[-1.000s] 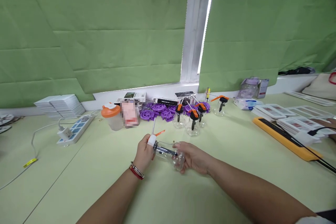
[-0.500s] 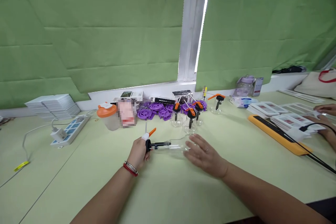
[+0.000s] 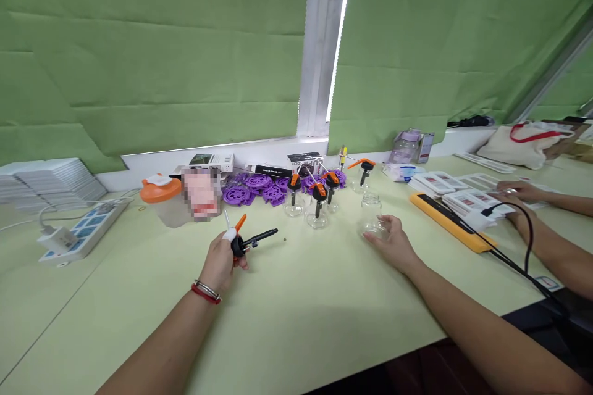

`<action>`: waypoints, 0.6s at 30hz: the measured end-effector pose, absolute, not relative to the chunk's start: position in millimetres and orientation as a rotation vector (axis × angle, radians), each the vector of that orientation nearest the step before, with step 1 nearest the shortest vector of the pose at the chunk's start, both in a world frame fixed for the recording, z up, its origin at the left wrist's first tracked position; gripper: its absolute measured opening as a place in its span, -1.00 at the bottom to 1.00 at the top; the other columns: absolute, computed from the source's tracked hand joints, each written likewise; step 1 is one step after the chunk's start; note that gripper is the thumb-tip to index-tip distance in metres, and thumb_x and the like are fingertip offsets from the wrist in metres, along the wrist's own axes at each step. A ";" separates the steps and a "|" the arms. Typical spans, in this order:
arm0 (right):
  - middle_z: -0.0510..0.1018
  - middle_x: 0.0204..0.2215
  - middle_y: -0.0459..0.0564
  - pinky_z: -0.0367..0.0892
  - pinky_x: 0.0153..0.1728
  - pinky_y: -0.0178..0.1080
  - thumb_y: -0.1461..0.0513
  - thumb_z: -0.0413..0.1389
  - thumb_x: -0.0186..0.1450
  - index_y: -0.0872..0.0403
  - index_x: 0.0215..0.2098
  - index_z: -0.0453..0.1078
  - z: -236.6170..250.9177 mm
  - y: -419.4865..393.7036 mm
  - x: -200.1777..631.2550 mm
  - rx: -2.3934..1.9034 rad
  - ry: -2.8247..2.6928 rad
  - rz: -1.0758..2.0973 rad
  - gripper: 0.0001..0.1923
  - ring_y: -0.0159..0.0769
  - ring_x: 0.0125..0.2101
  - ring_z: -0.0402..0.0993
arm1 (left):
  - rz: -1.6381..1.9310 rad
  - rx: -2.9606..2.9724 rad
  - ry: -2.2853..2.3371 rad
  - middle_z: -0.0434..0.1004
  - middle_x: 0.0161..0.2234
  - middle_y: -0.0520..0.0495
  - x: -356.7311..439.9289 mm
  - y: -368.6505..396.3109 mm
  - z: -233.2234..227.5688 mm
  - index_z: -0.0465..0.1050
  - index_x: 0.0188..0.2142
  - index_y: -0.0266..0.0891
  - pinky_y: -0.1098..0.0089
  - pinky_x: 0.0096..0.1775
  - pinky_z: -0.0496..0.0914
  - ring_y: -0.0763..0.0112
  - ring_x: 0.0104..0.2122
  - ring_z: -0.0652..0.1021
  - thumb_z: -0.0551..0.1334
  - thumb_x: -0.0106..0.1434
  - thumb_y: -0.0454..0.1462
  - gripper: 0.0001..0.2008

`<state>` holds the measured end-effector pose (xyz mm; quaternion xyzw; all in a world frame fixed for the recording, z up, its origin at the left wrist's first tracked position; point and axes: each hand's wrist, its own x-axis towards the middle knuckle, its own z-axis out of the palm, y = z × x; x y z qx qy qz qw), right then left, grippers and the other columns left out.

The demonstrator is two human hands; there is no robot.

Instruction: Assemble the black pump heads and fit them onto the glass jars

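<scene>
Head view: 0.5 s back the pump head sat inside the glass bottle lying on its side between both hands; now the 2 are apart. The left hand point(image 3: 221, 257) pinches the pump head point(image 3: 250, 239) by its black collar, a white-taped fingertip on top, while the right hand point(image 3: 391, 241) cups the glass bottle point(image 3: 372, 215), set upright on the table point(image 3: 296, 315) just right of the 4 assembled bottles point(image 3: 319, 203). By this showing the pump has been drawn out, so the bottle is stripped. The pump's long axis lies nearly level, its black tube pointing right and slightly away, the orange lever point(image 3: 240, 222) and thin metal nozzle angled upward.
</scene>
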<state>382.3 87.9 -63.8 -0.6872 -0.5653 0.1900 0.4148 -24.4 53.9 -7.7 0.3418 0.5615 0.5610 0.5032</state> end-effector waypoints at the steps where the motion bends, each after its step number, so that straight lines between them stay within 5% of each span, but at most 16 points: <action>1: 0.33 0.08 0.18 0.24 0.02 -0.08 -0.07 0.20 -0.01 0.04 0.08 0.01 -64.1 89.3 381.9 -1.750 -1.444 0.483 -0.19 -0.06 0.08 0.29 | 1.353 0.830 1.353 0.40 -0.64 0.02 -24.1 53.3 -7.3 0.24 -0.40 -0.25 0.36 -0.70 0.32 0.45 -0.79 0.35 0.13 0.12 -0.07 -0.73; 8: 0.33 0.06 0.23 0.24 0.02 -0.06 -0.09 0.21 -0.03 0.10 0.14 -0.04 -58.9 95.5 378.5 -1.848 -1.511 0.479 -0.09 -0.03 0.07 0.30 | 1.290 0.854 1.377 0.40 -0.65 0.03 -21.5 50.0 -0.7 0.23 -0.39 -0.24 0.32 -0.68 0.35 0.45 -0.80 0.33 0.10 0.14 -0.10 -0.76; 12: 0.05 0.22 0.33 0.07 0.13 0.12 -0.09 0.28 -0.11 0.16 0.21 -0.08 -45.9 84.9 363.1 -1.731 -1.548 0.083 0.08 0.14 0.22 -0.02 | 1.226 0.951 1.401 0.36 -0.65 0.06 -21.7 48.7 2.9 0.24 -0.40 -0.23 0.37 -0.71 0.31 0.43 -0.78 0.35 0.11 0.13 -0.11 -0.78; 14: -0.03 0.26 0.30 -0.04 0.17 0.20 -0.05 0.25 0.00 0.13 0.21 -0.03 -37.6 72.6 343.6 -1.494 -1.700 -0.137 -0.05 0.15 0.26 -0.14 | 1.214 1.014 1.396 0.30 -0.66 0.09 -20.9 47.2 4.7 0.23 -0.43 -0.22 0.41 -0.73 0.27 0.41 -0.75 0.39 0.14 0.11 -0.11 -0.78; 18: 0.17 0.22 0.12 -0.07 0.16 0.28 0.13 0.18 0.18 -0.07 0.10 0.17 -25.7 43.1 284.9 -1.044 -1.980 -0.320 -0.46 0.08 0.26 -0.07 | 1.156 1.144 1.358 0.23 -0.67 0.14 -15.1 40.4 10.0 0.22 -0.43 -0.21 0.47 -0.71 0.23 0.41 -0.72 0.42 0.14 0.13 -0.09 -0.77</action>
